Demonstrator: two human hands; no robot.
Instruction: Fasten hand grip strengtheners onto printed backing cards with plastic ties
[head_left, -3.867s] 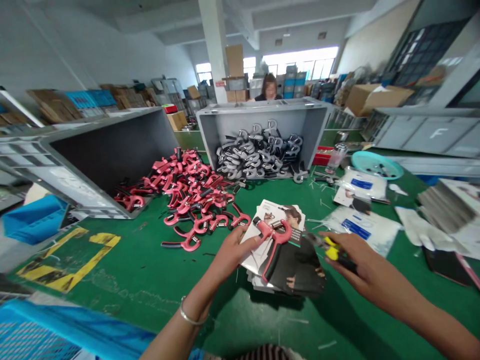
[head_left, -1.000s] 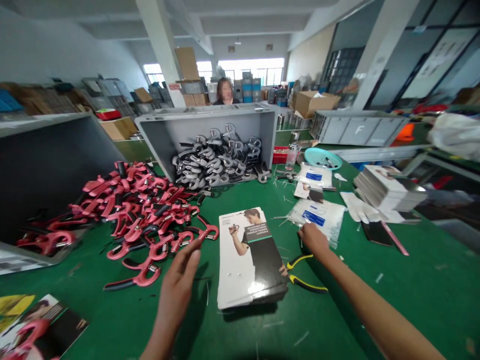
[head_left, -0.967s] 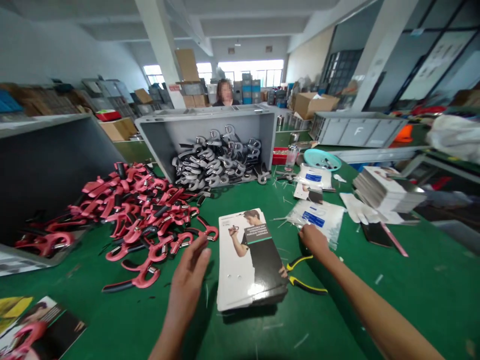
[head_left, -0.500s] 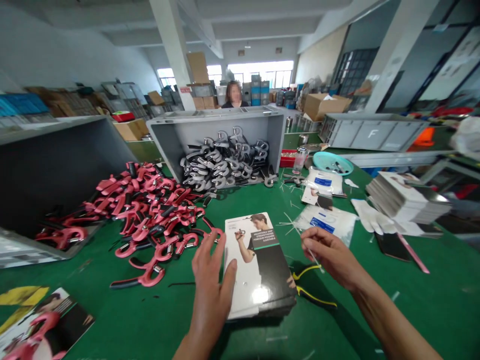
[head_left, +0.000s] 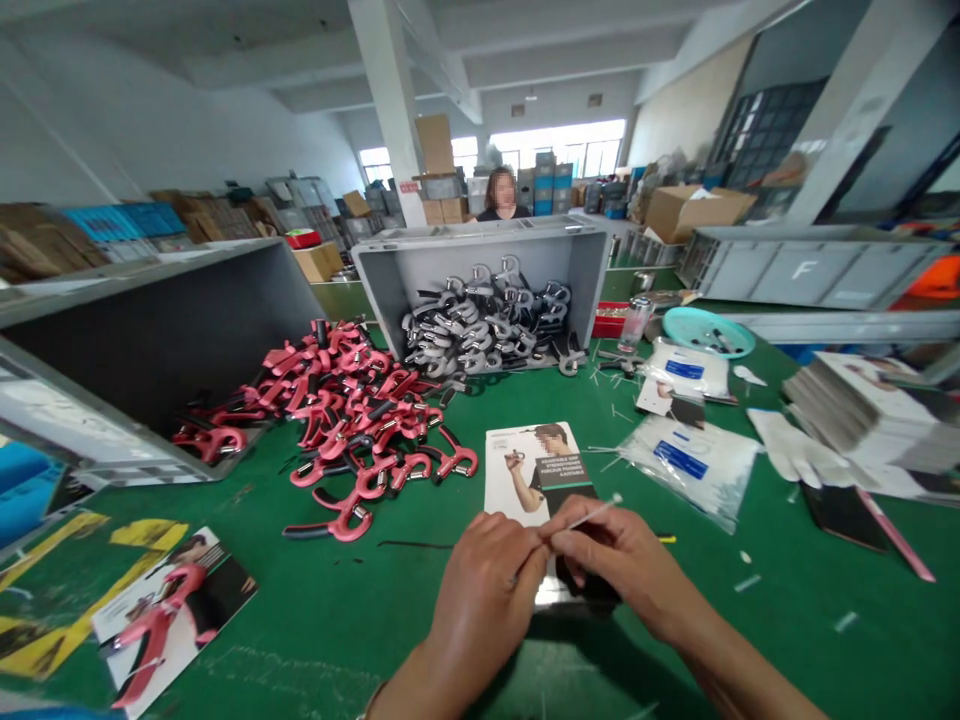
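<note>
My left hand (head_left: 487, 575) and my right hand (head_left: 622, 555) meet over a stack of printed cards (head_left: 517, 480) on the green table. A thin white cable tie (head_left: 589, 516) runs between my fingers. My right hand pinches it, its head end sticking up past the fingers; my left fingers are curled closed around its other part. The hands hide the lower half of the top card. A yellow handle tip of the pliers (head_left: 667, 539) shows beyond my right hand. Farther left, a red hand grip strengthener lies on another card (head_left: 217, 590).
Red grip strengtheners (head_left: 360, 420) pile out of a tipped grey crate (head_left: 300, 290). Grey ones (head_left: 480, 325) fill a second crate (head_left: 596, 290). To the right lie a bag of cable ties (head_left: 705, 475), a white glove (head_left: 795, 450) and stacked cards (head_left: 847, 405). Someone sits opposite.
My right hand has moved left with the cable tie to meet my left hand. My left hand has left the stack's edge and curled closed over the cards. The view has turned left.
</note>
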